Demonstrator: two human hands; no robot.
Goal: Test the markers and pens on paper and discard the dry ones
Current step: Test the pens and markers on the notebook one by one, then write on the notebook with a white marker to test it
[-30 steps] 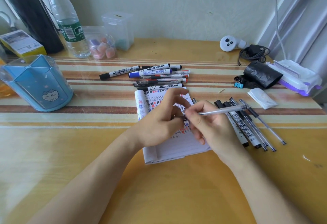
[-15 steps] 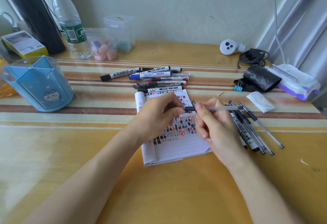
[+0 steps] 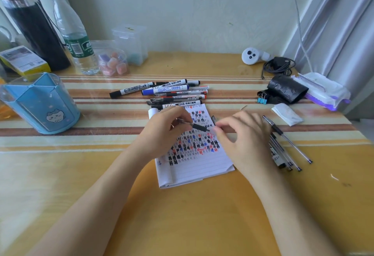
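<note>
My left hand (image 3: 164, 132) grips a slim pen (image 3: 197, 126) with a black section above the lined notepad (image 3: 194, 166), which is covered in black, red and blue test marks. The pen's black end points right, toward my right hand (image 3: 244, 140). That hand hovers over the notepad's right edge with loosely curled fingers, and I see nothing in it. A pile of whiteboard markers and pens (image 3: 172, 92) lies beyond the notepad. A second group of pens (image 3: 287, 144) lies to the right of my right hand.
A blue pen holder (image 3: 40, 104) stands at the left, with a water bottle (image 3: 74, 39), a black flask (image 3: 30, 23) and small plastic boxes (image 3: 129, 43) behind. A black roll (image 3: 287, 88), wet wipes (image 3: 323, 92), a folded tissue (image 3: 287, 114) and a cable (image 3: 277, 65) sit at the right.
My right hand held the pen by its barrel earlier and has let it go. The pen is now in my left hand, which has moved slightly left.
</note>
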